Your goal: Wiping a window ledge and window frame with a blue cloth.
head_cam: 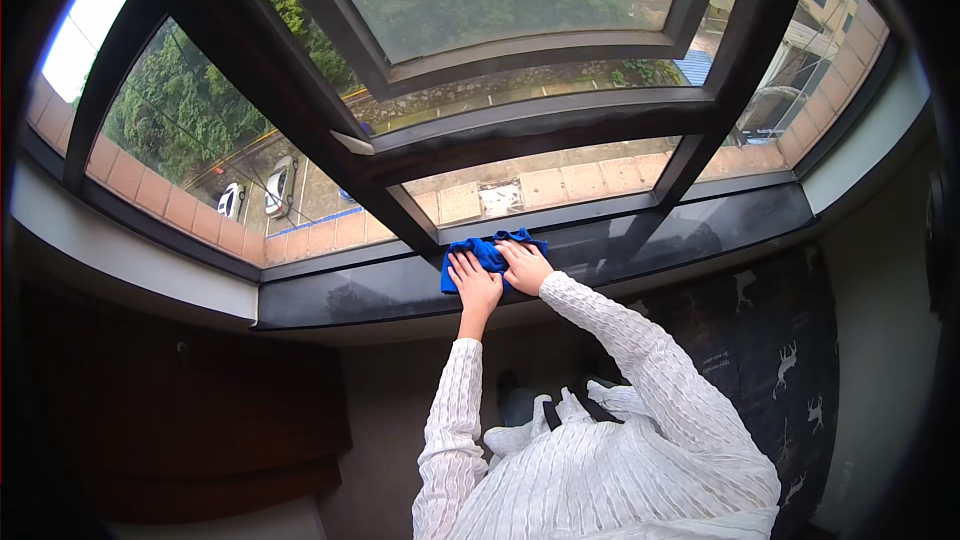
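Note:
A bunched blue cloth (456, 281) lies on the glossy dark stone windowsill (382, 289), close against the foot of the window frame. My left hand (475, 283) presses on its left half, palm down, with the fingers pointing toward the glass. Over the cloth's right part, my right hand (525, 268) bears down with its fingers curled slightly into the folds. The two hands almost meet at the thumbs. Dull smears or damp marks show on the sill to the left, and the window is reflected in its surface on the right.
Dark window bars (540, 127) rise just beyond the sill, with a sash (517, 52) swung outward above. A small pale handle (351, 142) juts from the frame. Reddish-brown furniture (225, 405) stands lower left; a dark fabric with white animal prints (750, 345) spreads at right.

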Tool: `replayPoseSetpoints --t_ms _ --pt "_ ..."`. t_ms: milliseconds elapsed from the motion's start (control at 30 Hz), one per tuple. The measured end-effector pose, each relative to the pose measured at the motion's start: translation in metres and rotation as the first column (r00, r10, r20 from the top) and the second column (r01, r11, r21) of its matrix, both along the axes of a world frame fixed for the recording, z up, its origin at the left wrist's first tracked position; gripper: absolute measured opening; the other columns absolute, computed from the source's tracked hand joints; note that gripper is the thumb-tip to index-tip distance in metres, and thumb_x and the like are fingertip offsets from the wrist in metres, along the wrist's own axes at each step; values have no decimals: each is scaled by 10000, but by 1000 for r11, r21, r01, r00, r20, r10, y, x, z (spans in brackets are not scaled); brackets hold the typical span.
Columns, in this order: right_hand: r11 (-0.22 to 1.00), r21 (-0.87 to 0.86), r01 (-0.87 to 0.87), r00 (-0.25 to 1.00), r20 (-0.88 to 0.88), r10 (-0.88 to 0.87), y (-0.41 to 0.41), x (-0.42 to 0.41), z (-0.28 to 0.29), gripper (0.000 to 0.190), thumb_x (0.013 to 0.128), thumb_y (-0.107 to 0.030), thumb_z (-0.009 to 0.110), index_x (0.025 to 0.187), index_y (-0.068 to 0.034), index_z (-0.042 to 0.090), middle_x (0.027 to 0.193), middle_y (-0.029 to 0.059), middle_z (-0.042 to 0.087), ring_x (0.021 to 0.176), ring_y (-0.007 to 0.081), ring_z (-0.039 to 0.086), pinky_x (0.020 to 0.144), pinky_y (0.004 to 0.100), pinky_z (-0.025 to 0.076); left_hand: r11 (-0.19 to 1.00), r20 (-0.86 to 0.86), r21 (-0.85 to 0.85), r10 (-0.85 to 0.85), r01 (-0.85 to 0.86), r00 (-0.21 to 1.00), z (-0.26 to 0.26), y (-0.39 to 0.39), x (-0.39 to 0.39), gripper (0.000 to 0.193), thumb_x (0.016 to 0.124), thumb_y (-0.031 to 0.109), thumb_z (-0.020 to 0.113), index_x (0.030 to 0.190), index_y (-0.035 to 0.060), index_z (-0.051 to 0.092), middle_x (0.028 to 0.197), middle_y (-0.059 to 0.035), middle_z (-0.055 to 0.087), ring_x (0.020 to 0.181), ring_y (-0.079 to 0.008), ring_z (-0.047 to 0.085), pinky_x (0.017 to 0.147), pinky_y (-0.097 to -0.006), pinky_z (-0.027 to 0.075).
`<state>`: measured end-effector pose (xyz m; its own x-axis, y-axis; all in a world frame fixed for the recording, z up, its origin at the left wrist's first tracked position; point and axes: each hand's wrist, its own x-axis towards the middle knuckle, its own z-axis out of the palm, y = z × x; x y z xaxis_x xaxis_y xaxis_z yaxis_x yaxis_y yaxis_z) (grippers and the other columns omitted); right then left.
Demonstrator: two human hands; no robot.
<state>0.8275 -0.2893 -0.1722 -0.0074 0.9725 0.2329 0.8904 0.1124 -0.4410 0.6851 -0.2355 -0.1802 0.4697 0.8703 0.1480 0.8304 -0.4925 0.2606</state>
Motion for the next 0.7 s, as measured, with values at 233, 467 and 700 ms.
replayPoseSetpoints --t_ms 233,467,700 --pt "973 35 229 973 -15 -228 -109 150 14 567 746 -186 519 1290 -88 396 1367 116 414 1269 259 387 1044 424 272 973 63 106 -210 203 976 -1 -86 157 738 751 269 508 1322 -131 269 1375 -354 225 1334 -479 135 1059 -581 125" --pt "841 15 541 841 19 -541 -220 272 13 595 740 -212 524 1308 -99 391 1395 97 383 1307 227 342 1064 417 235 866 125 60 -499 496 857 0 -170 308 765 751 290 505 1367 -79 242 1421 -305 195 1356 -428 138 1077 -548 128" --pt "514 93 853 513 31 -858 -281 338 -5 605 759 -214 516 1337 -115 365 1422 89 353 1331 229 304 1072 440 219 648 127 20 -757 762 641 0 -207 421 794 737 332 544 1391 -23 267 1457 -237 206 1377 -363 142 1100 -494 128"
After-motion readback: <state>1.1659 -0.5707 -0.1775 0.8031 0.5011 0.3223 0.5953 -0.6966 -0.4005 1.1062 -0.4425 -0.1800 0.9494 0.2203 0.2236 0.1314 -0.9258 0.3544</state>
